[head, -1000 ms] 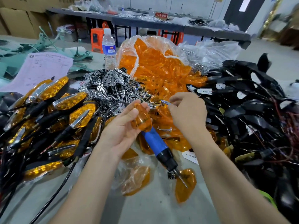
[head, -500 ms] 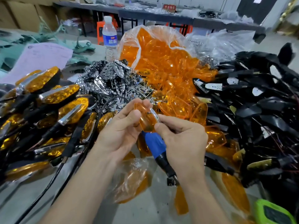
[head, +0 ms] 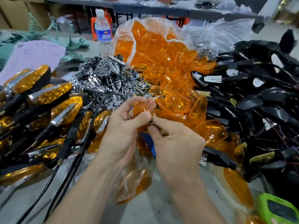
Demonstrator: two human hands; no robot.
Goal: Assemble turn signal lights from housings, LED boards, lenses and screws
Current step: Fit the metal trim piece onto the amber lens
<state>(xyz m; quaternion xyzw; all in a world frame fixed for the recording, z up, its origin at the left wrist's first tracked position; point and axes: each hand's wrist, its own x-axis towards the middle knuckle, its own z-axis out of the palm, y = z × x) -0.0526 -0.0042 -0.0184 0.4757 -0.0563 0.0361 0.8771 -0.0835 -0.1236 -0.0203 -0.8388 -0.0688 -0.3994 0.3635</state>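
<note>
Grey worktable (head: 155, 207) lay heaped with parts. Above its middle, the left hand (head: 124, 126) gripped a small amber translucent plastic lens (head: 140, 109), likely steadying it while the right hand (head: 176, 141) pinched its lower edge, seemingly fitting something hidden.

Bare forearms, bare left hand (head: 123, 130) and right hand (head: 178, 143).

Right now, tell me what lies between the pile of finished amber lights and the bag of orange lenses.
The head view shows a heap of chrome parts between the finished lights and the lens bag.
</note>
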